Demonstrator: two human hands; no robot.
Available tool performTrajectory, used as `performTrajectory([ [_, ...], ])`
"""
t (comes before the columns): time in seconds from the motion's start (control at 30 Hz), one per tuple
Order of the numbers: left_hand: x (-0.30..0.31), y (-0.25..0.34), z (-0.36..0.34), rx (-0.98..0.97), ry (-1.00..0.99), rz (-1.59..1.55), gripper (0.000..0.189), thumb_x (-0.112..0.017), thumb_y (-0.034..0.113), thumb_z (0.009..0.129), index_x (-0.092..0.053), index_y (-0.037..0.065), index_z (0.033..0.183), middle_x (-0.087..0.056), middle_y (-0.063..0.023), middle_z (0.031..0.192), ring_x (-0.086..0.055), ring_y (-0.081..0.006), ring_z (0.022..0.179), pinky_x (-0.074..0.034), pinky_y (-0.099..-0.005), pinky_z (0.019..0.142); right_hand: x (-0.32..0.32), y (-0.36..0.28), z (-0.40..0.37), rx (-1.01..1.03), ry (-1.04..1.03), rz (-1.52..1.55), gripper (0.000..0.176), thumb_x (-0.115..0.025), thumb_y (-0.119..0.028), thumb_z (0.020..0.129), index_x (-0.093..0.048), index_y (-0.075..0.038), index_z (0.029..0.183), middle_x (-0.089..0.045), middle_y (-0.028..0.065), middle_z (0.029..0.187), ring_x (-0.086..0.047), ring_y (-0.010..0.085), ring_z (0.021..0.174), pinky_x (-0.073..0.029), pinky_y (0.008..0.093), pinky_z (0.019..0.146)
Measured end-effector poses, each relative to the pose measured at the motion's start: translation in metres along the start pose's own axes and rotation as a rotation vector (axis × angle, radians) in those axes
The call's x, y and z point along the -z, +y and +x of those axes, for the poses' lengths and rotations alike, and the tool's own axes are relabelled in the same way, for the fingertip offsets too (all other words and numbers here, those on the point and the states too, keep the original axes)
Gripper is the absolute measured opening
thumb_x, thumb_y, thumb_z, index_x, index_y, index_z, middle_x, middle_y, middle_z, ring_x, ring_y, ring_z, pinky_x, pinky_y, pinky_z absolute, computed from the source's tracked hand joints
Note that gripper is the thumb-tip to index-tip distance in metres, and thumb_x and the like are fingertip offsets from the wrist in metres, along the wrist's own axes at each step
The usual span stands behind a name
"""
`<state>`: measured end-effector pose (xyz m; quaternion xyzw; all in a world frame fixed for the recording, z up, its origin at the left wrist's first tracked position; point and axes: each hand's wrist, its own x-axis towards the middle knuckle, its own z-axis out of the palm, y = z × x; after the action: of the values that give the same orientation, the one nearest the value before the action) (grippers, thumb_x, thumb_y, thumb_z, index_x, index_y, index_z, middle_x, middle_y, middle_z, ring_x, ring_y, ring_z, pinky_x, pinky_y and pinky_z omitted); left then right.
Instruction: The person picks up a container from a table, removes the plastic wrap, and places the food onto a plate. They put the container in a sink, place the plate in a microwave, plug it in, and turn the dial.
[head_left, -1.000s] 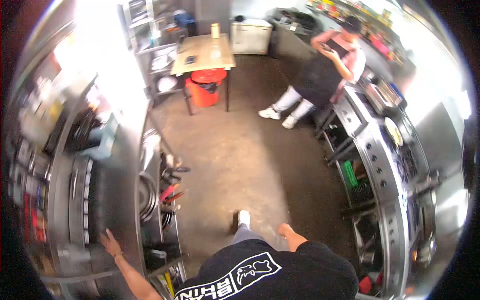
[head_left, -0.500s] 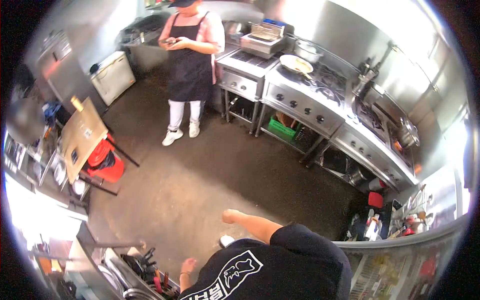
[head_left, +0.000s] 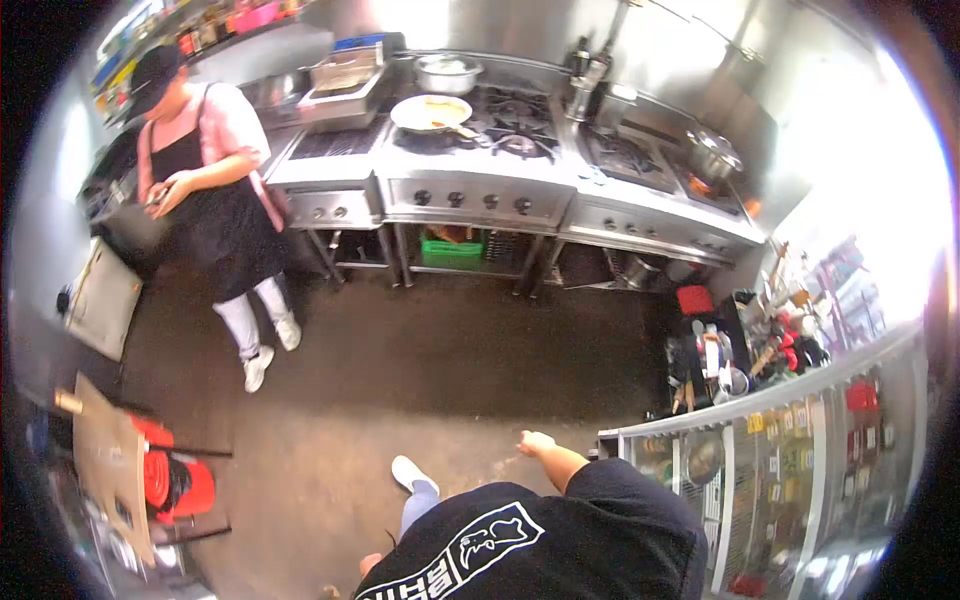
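My right hand (head_left: 537, 443) reaches out in front of my black shirt, above the brown floor. Its fingers look loosely apart, with nothing visible in them. Low in the view, beside the shirt's left edge, my left hand (head_left: 371, 562) shows only as a small part, its fingers too unclear to read. One of my white shoes (head_left: 408, 472) is on the floor between the hands. Neither hand touches any object that I can see.
A person in a dark apron (head_left: 215, 200) stands at the left, hands together around a small item. Stoves (head_left: 470, 190) line the back, bearing a white pan (head_left: 432, 114) and a pot (head_left: 447, 73). A glass-topped unit (head_left: 740, 410) is at right, a red bucket (head_left: 190, 488) at left.
The view has turned right, so the stoves and the other person now appear further left. My right hand appears further right, and my left hand is lower and less visible.
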<state>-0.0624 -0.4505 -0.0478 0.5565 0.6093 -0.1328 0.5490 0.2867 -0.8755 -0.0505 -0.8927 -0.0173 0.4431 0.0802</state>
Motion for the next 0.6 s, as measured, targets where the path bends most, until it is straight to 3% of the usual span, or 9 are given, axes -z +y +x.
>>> performTrajectory([
  [0.1,-0.007,0.057,0.039,-0.026,-0.047,0.152,0.015,-0.053,0.017,0.082,-0.059,0.011,0.070,-0.058,-0.0029,0.065,-0.056,-0.0145,0.051,-0.041,-0.0301,0.039,0.002,0.051,-0.016,-0.245,0.079,0.156,0.053,-0.053,-0.040,0.081,-0.044,-0.009,0.124,-0.055,0.0183,0.117,-0.052,0.0332,0.109,-0.043,0.0429,0.090],
  [0.23,-0.022,0.145,0.092,-0.134,-0.115,0.310,0.017,-0.051,0.016,0.082,-0.057,0.011,0.067,-0.056,-0.0026,0.061,-0.054,-0.0142,0.048,-0.040,-0.0304,0.038,0.021,0.053,-0.022,-0.588,0.189,0.345,0.054,-0.052,-0.039,0.082,-0.044,-0.009,0.125,-0.048,0.0225,0.123,-0.048,0.0358,0.114,-0.041,0.0419,0.093],
  [0.3,-0.032,0.196,0.112,-0.184,-0.147,0.356,0.018,-0.050,0.016,0.082,-0.056,0.011,0.065,-0.055,-0.0024,0.059,-0.053,-0.0140,0.047,-0.040,-0.0305,0.037,0.041,0.034,-0.021,-0.644,0.139,0.406,0.059,-0.051,-0.041,0.082,-0.039,-0.009,0.130,-0.042,0.0252,0.126,-0.045,0.0367,0.116,-0.040,0.0420,0.094],
  [0.43,-0.058,0.311,0.153,-0.295,-0.191,0.376,0.020,-0.049,0.015,0.082,-0.055,0.012,0.063,-0.053,-0.0021,0.055,-0.051,-0.0137,0.045,-0.039,-0.0308,0.036,0.119,-0.033,0.018,-0.450,0.373,0.483,0.064,-0.052,-0.043,0.082,-0.032,-0.014,0.135,-0.037,0.0223,0.131,-0.042,0.0367,0.118,-0.038,0.0432,0.097],
  [0.5,-0.067,0.358,0.203,-0.303,-0.304,0.344,0.016,-0.049,0.015,0.083,-0.056,0.012,0.069,-0.054,-0.0018,0.057,-0.048,-0.0131,0.042,-0.038,-0.0288,0.035,0.155,-0.051,0.042,-0.261,0.606,0.401,0.061,-0.052,-0.042,0.083,-0.034,-0.016,0.134,-0.039,0.0189,0.130,-0.041,0.0364,0.118,-0.037,0.0452,0.097],
  [0.6,-0.097,0.442,0.214,-0.325,-0.251,0.228,0.011,-0.052,0.016,0.084,-0.059,0.011,0.078,-0.055,-0.0007,0.060,-0.048,-0.0107,0.042,-0.037,-0.0254,0.036,0.230,-0.067,0.064,-0.224,0.789,0.373,0.057,-0.052,-0.039,0.083,-0.037,-0.015,0.132,-0.041,0.0174,0.128,-0.041,0.0350,0.117,-0.037,0.0475,0.095],
])
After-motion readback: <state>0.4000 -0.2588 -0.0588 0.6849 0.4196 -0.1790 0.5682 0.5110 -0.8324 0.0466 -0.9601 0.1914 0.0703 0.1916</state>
